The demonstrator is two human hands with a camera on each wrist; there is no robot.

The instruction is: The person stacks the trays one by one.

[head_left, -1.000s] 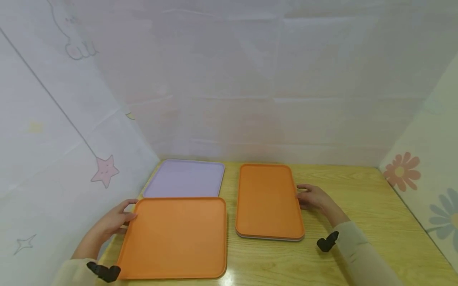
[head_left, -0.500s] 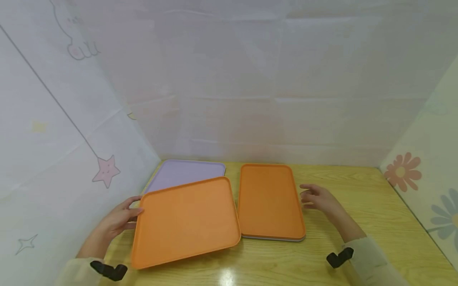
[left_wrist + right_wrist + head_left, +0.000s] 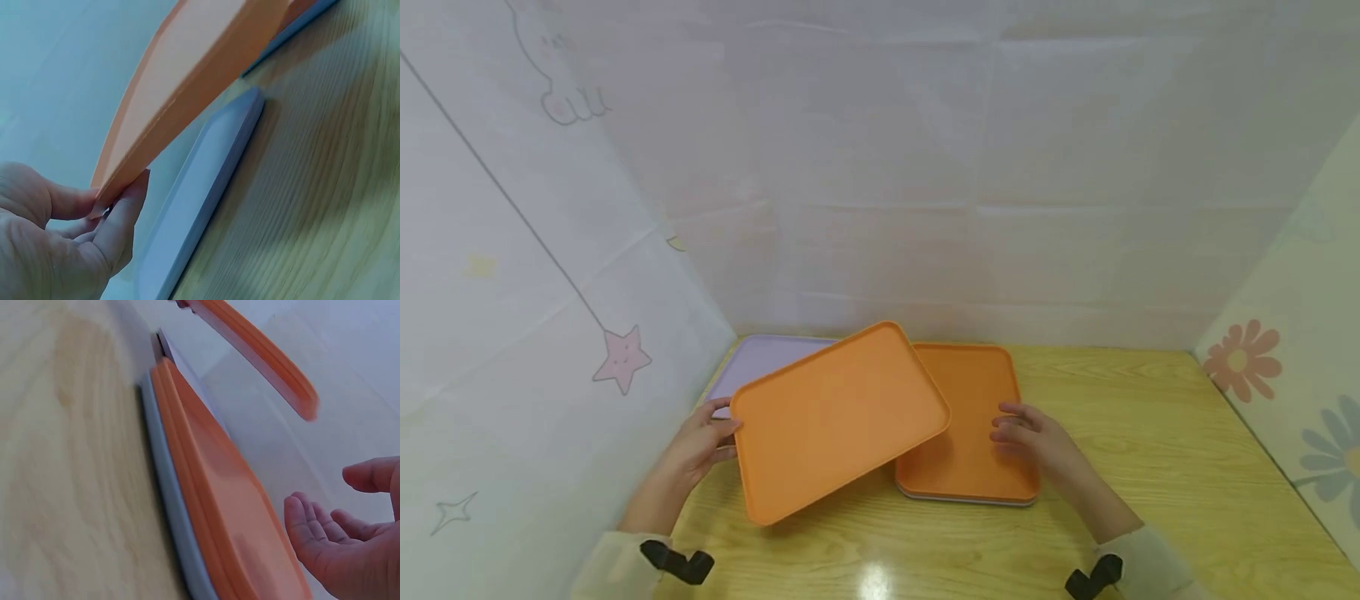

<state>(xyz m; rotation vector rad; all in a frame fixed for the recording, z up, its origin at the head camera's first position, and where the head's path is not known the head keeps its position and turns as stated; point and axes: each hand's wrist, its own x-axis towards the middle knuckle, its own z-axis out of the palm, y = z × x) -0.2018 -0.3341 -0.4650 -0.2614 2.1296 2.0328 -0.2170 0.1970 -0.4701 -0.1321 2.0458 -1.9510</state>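
My left hand (image 3: 700, 446) pinches the left short edge of an orange tray (image 3: 842, 417), thumb on top and fingers beneath. The tray is raised and turned, its right end up over an orange-topped stack of trays (image 3: 977, 467). In the left wrist view the held tray (image 3: 162, 119) slants up from the fingers, well off the table. My right hand (image 3: 1037, 437) hovers over the right edge of the stack, fingers loosely bent and holding nothing. The right wrist view shows a gap between that hand (image 3: 350, 544) and the raised tray (image 3: 269, 359).
A lilac tray (image 3: 760, 362) lies at the back left of the wooden table (image 3: 1135, 417), partly covered by the raised tray. Under the stack's orange trays, a grey-blue tray (image 3: 165, 487) shows. Pale printed sheets (image 3: 985, 208) close off the back and both sides.
The left hand has lifted the orange tray from the table and carried it right, turning it anticlockwise. The right hand has left the stack's edge and come in over it.
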